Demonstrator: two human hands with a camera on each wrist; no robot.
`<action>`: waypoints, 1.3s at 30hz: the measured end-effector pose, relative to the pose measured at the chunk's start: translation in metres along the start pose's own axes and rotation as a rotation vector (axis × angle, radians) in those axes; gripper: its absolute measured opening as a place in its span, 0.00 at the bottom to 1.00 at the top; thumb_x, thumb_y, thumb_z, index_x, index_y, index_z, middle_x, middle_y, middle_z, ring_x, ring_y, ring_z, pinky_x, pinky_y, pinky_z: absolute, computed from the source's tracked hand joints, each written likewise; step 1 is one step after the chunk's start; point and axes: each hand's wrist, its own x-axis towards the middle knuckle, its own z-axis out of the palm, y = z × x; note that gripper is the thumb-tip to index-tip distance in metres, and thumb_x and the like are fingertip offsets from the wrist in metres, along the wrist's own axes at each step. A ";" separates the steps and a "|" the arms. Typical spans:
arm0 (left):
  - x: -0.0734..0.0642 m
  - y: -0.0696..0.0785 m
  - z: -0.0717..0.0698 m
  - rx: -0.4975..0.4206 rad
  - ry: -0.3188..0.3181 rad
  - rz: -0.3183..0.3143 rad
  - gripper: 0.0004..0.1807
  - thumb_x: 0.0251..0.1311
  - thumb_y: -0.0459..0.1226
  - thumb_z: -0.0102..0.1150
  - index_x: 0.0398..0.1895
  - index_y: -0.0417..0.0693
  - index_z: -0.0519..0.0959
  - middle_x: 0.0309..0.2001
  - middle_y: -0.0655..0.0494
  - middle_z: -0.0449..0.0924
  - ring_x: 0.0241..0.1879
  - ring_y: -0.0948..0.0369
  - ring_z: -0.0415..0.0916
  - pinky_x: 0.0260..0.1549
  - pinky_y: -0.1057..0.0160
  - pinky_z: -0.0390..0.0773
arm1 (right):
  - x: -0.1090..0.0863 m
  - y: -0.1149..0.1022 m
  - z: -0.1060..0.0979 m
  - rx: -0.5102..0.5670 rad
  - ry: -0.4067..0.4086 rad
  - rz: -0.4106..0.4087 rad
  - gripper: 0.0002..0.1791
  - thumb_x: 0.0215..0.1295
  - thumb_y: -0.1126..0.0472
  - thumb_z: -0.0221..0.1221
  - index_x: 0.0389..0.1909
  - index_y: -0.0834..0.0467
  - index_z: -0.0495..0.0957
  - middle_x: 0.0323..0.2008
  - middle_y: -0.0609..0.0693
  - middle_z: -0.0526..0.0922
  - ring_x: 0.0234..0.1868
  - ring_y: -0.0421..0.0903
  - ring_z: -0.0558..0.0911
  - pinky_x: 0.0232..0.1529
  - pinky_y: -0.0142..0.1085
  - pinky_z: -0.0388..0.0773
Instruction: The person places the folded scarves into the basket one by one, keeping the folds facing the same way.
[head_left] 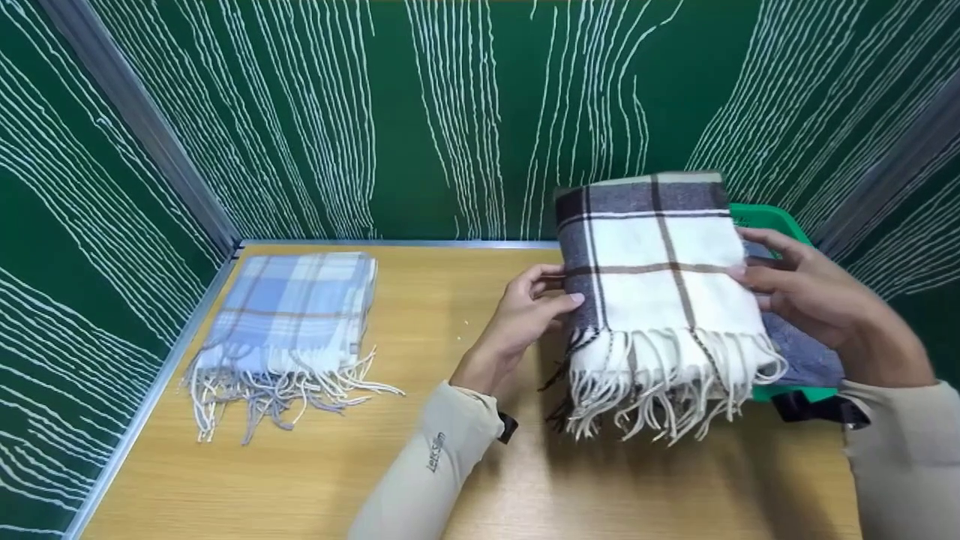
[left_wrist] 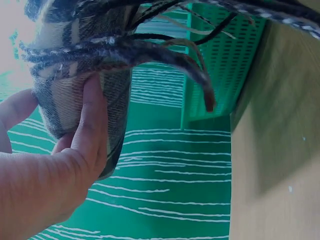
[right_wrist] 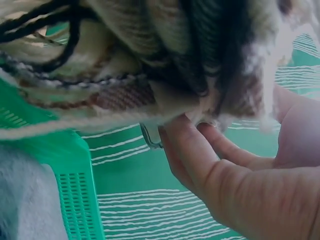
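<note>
We have the checked scarf [head_left: 630, 300] folded into a thick pad and lifted above the counter [head_left: 225, 487], at the left side of the basket [head_left: 769, 214], where it hides part of it in the head view. Both our hands are grasping it: the left hand [head_left: 517, 319] pinches its left edge, with the thumb on the upper face, and the right hand [head_left: 817, 292] pinches its right edge, the one nearer the basket.

To carry it well, we should judge our grip by the layers: each thumb and its fingers ought to take in the full stack, or an inner fold may slip out. In the left wrist view our thumb and fingers lie on either side of the fold, which looks sound. We would do best to raise and lower both edges together, since a tilt could let the pad slump.

The fringe [head_left: 660, 390] dangles loose at the near end and could snag on the basket's rim, so it calls for some clearance. The grey cloth [head_left: 806, 352] lies in the basket, and we should avoid rucking it. Well left of the basket, the blue scarf [head_left: 285, 300] lies folded on the counter, out of our way.
</note>
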 end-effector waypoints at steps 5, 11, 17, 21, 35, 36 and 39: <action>0.002 -0.002 0.008 0.020 -0.047 0.028 0.25 0.67 0.25 0.64 0.66 0.37 0.73 0.58 0.43 0.81 0.44 0.58 0.82 0.38 0.65 0.82 | -0.007 -0.006 -0.009 -0.019 0.030 0.012 0.30 0.80 0.72 0.52 0.73 0.41 0.66 0.52 0.50 0.85 0.44 0.47 0.89 0.40 0.38 0.89; 0.006 -0.004 0.015 0.044 -0.091 0.047 0.26 0.68 0.25 0.63 0.68 0.36 0.72 0.60 0.43 0.80 0.49 0.56 0.83 0.42 0.64 0.82 | -0.012 -0.010 -0.013 -0.081 0.113 -0.004 0.31 0.78 0.72 0.56 0.72 0.40 0.66 0.50 0.45 0.86 0.42 0.44 0.89 0.38 0.35 0.88; 0.008 -0.008 0.027 0.025 -0.113 0.058 0.26 0.68 0.24 0.62 0.69 0.35 0.72 0.61 0.44 0.77 0.50 0.54 0.84 0.48 0.62 0.84 | -0.017 -0.012 -0.019 -0.141 0.168 -0.039 0.26 0.78 0.70 0.57 0.67 0.41 0.71 0.48 0.43 0.84 0.41 0.41 0.87 0.35 0.34 0.87; 0.010 -0.012 0.035 0.028 -0.126 0.059 0.27 0.68 0.24 0.62 0.70 0.35 0.72 0.62 0.45 0.76 0.52 0.54 0.84 0.50 0.62 0.84 | -0.021 -0.015 -0.025 -0.166 0.199 -0.027 0.24 0.77 0.70 0.58 0.63 0.41 0.73 0.46 0.41 0.85 0.41 0.40 0.87 0.34 0.34 0.87; 0.015 -0.024 0.063 -0.076 -0.200 0.012 0.32 0.73 0.27 0.57 0.78 0.38 0.64 0.67 0.43 0.76 0.59 0.55 0.81 0.57 0.57 0.84 | -0.031 -0.020 -0.040 -0.445 0.354 -0.048 0.24 0.76 0.68 0.61 0.59 0.34 0.74 0.46 0.31 0.79 0.39 0.33 0.81 0.33 0.28 0.83; 0.016 -0.024 0.064 -0.073 -0.205 0.017 0.32 0.73 0.27 0.56 0.79 0.38 0.64 0.69 0.42 0.75 0.61 0.55 0.80 0.58 0.57 0.83 | -0.032 -0.020 -0.041 -0.472 0.367 -0.049 0.25 0.76 0.68 0.61 0.60 0.33 0.74 0.46 0.31 0.78 0.40 0.32 0.80 0.34 0.27 0.82; 0.017 -0.026 0.069 -0.072 -0.227 0.034 0.31 0.75 0.28 0.54 0.79 0.39 0.63 0.74 0.42 0.71 0.67 0.54 0.76 0.62 0.57 0.80 | -0.034 -0.018 -0.044 -0.470 0.414 -0.090 0.26 0.75 0.69 0.61 0.60 0.35 0.76 0.46 0.31 0.78 0.41 0.31 0.79 0.33 0.26 0.81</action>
